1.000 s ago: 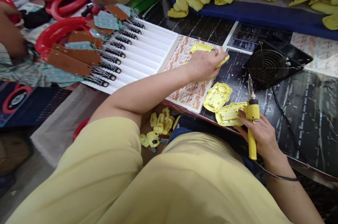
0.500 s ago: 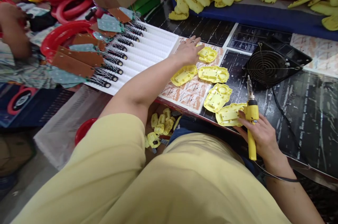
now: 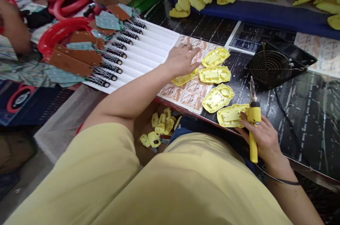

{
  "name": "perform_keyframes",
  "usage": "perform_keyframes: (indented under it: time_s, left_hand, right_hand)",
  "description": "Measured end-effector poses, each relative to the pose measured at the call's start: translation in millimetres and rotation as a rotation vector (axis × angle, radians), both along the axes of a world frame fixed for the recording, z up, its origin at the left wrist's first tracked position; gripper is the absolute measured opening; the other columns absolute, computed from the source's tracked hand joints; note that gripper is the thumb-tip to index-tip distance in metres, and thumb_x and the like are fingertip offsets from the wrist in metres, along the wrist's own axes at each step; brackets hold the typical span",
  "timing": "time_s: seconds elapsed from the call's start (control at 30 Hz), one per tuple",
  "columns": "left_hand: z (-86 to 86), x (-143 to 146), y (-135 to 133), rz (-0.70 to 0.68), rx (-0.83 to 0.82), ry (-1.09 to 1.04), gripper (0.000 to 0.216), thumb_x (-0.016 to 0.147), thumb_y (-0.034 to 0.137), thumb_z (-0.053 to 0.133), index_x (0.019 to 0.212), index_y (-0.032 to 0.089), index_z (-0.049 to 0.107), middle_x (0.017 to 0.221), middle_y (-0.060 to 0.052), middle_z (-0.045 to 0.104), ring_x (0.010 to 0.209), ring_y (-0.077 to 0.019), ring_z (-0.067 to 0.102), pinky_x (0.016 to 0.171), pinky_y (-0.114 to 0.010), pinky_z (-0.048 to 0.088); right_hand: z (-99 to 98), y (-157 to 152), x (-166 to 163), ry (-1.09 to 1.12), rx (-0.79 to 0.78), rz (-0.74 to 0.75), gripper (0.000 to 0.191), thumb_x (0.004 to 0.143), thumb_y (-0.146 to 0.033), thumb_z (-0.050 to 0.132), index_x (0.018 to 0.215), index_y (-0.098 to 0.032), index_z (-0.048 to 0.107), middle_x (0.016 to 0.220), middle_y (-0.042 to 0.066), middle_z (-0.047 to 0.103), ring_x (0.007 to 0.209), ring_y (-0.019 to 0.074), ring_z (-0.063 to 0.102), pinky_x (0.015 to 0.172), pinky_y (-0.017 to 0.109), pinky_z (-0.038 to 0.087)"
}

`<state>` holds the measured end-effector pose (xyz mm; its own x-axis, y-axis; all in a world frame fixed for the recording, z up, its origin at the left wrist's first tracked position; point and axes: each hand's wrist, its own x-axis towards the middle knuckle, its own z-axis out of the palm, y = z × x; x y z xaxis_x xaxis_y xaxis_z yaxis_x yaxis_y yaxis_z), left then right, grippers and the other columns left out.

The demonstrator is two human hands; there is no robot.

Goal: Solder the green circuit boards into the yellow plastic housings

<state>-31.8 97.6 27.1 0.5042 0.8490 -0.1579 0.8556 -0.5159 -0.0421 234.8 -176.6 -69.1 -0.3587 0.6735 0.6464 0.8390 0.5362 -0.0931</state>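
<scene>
My right hand (image 3: 265,138) is wrapped round a yellow soldering gun (image 3: 254,113), whose metal tip points up and away from me. Its fingertips also reach the right end of the nearest yellow plastic shell (image 3: 231,116). My left hand (image 3: 183,58), fingers spread and holding nothing, hovers over or rests on a shell (image 3: 186,79) that it partly covers; contact cannot be told. Beside it lie three more open-side-up shells: a far one (image 3: 215,57), a middle one (image 3: 215,74) and a nearer one (image 3: 218,97).
A black fan (image 3: 267,64) with a wire guard stands to the right. Speakers wired to circuit boards (image 3: 77,60) lie along white ridged foam (image 3: 148,50). A blue bin (image 3: 239,12) of yellow shells is behind. Another person's arm (image 3: 16,30) shows at far left.
My left hand has drawn back from the far shell, towards the left and nearer me. That shell now lies slightly to the right and fully visible. My right hand stays nearly still.
</scene>
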Motion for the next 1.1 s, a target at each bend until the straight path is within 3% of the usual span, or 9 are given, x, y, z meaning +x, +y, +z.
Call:
perform_keyframes:
  time_s: [0.17, 0.3, 0.43, 0.53, 0.67, 0.77, 0.83, 0.93, 1.1]
  left_hand:
    - [10.1, -35, -17, 0.081, -0.194, 0.294, 0.088, 0.106, 0.070, 0.056, 0.181, 0.029, 0.032, 0.164, -0.017, 0.061, 0.150, -0.0441, 0.060, 0.123, -0.055, 0.049]
    - [3.9, -39, 11, 0.129, -0.170, 0.268, 0.083, 0.106, 0.066, 0.055, 0.179, 0.031, 0.038, 0.164, -0.015, 0.061, 0.150, -0.0427, 0.060, 0.122, -0.054, 0.050]
    - [-10.6, -11, 63, 0.164, -0.077, 0.104, 0.081, 0.103, 0.056, 0.059, 0.176, 0.024, 0.047, 0.166, -0.017, 0.061, 0.154, -0.0440, 0.058, 0.127, -0.054, 0.048]
    - [-21.4, 25, 87, 0.130, -0.111, -0.030, 0.075, 0.103, 0.049, 0.059, 0.173, 0.024, 0.052, 0.170, -0.013, 0.059, 0.158, -0.0393, 0.055, 0.131, -0.048, 0.044]
    - [-24.7, 63, 95, 0.024, -0.188, -0.132, 0.064, 0.111, 0.047, 0.051, 0.172, 0.029, 0.053, 0.172, -0.001, 0.059, 0.160, -0.0284, 0.052, 0.137, -0.043, 0.038]
    - [-21.3, 72, 92, 0.012, -0.187, -0.155, 0.062, 0.115, 0.045, 0.044, 0.174, 0.025, 0.052, 0.183, -0.004, 0.044, 0.169, -0.0308, 0.042, 0.142, -0.046, 0.031]
    - [-20.2, 68, 86, -0.005, -0.155, -0.182, 0.062, 0.115, 0.044, 0.046, 0.175, 0.028, 0.051, 0.189, -0.006, 0.034, 0.173, -0.0357, 0.034, 0.143, -0.051, 0.029]
    - [-22.4, 43, 57, -0.126, -0.117, -0.223, 0.062, 0.112, 0.048, 0.054, 0.172, 0.033, 0.054, 0.186, -0.004, 0.039, 0.174, -0.0381, 0.033, 0.143, -0.056, 0.027]
    - [-38.0, -21, -44, -0.430, -0.034, -0.278, 0.054, 0.111, 0.043, 0.058, 0.161, 0.026, 0.066, 0.181, -0.014, 0.047, 0.169, -0.0383, 0.043, 0.137, -0.063, 0.037]
  right_hand:
    - [1.1, 0, -1, 0.025, -0.033, 0.027, 0.050, 0.098, -0.016, 0.085, 0.144, -0.025, 0.067, 0.120, 0.006, 0.085, 0.108, 0.0204, 0.082, 0.115, 0.038, 0.062]
    - [-2.6, 2, -7, 0.053, -0.025, 0.025, 0.039, 0.099, -0.017, 0.084, 0.135, -0.026, 0.071, 0.118, 0.004, 0.085, 0.107, 0.0187, 0.080, 0.114, 0.037, 0.061]
    - [-5.6, 7, -17, 0.051, -0.020, 0.017, 0.035, 0.099, -0.021, 0.086, 0.131, -0.027, 0.073, 0.117, 0.003, 0.085, 0.106, 0.0193, 0.081, 0.111, 0.038, 0.062]
    - [-3.9, 10, -22, 0.011, -0.039, -0.001, 0.042, 0.097, -0.020, 0.087, 0.136, -0.029, 0.071, 0.114, 0.002, 0.086, 0.105, 0.0194, 0.081, 0.111, 0.038, 0.061]
    - [0.5, 14, -28, -0.016, -0.062, 0.007, 0.051, 0.096, -0.022, 0.089, 0.142, -0.027, 0.067, 0.112, 0.003, 0.086, 0.103, 0.0188, 0.080, 0.108, 0.035, 0.058]
    - [2.4, 21, -38, -0.018, -0.049, -0.014, 0.039, 0.099, -0.021, 0.085, 0.135, -0.025, 0.069, 0.107, 0.003, 0.086, 0.099, 0.0175, 0.079, 0.099, 0.032, 0.055]
    - [3.4, 29, -46, -0.014, -0.036, -0.020, 0.031, 0.101, -0.022, 0.084, 0.128, -0.024, 0.070, 0.105, 0.003, 0.085, 0.098, 0.0174, 0.077, 0.092, 0.031, 0.053]
    - [5.5, 37, -50, 0.034, -0.022, 0.016, 0.036, 0.098, -0.025, 0.088, 0.130, -0.024, 0.070, 0.101, 0.003, 0.084, 0.094, 0.0180, 0.077, 0.084, 0.031, 0.052]
    - [5.4, 31, -29, 0.097, -0.010, 0.003, 0.054, 0.099, -0.027, 0.087, 0.149, -0.024, 0.066, 0.097, 0.001, 0.080, 0.076, 0.0185, 0.073, 0.078, 0.032, 0.056]
